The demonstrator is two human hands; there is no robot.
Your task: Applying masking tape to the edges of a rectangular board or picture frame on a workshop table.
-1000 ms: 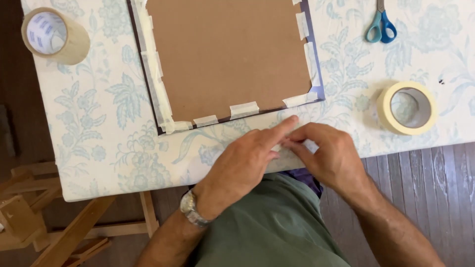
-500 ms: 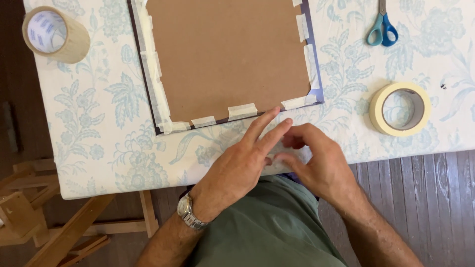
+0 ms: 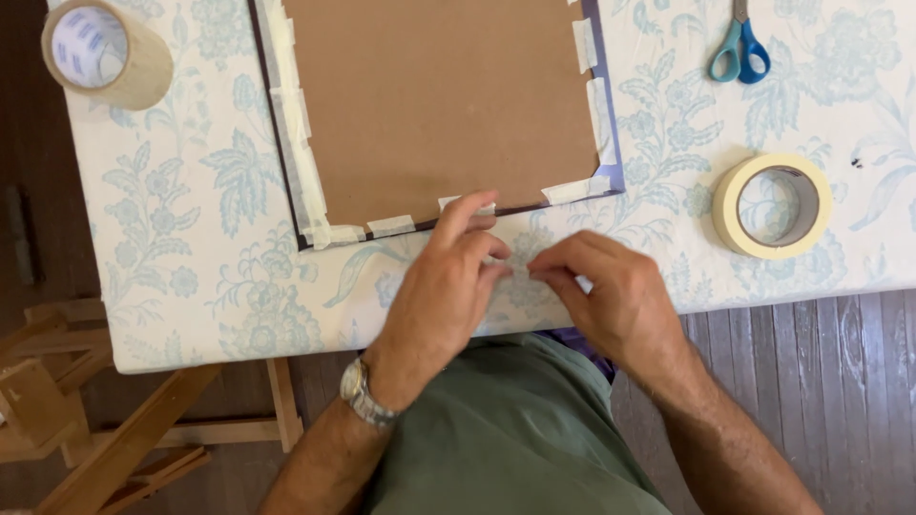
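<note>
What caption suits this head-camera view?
Left hand and right hand meet fingertips below a taped brown cardboard backing board on a floral tablecloth.

Blue-handled scissors (image 3: 737, 50) lie at the table's far right. A wide brown tape roll (image 3: 107, 55) stands at the far left corner. Wooden frame pieces (image 3: 91, 420) rest on the floor, left.

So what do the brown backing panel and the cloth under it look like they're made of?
The brown backing panel looks like hardboard or stiff card: flat, matte, even brown with no grain showing; I can't tell which. The cloth seems a woven fabric, matte white with a pale blue floral print, draping softly over the table's near edge.
</note>
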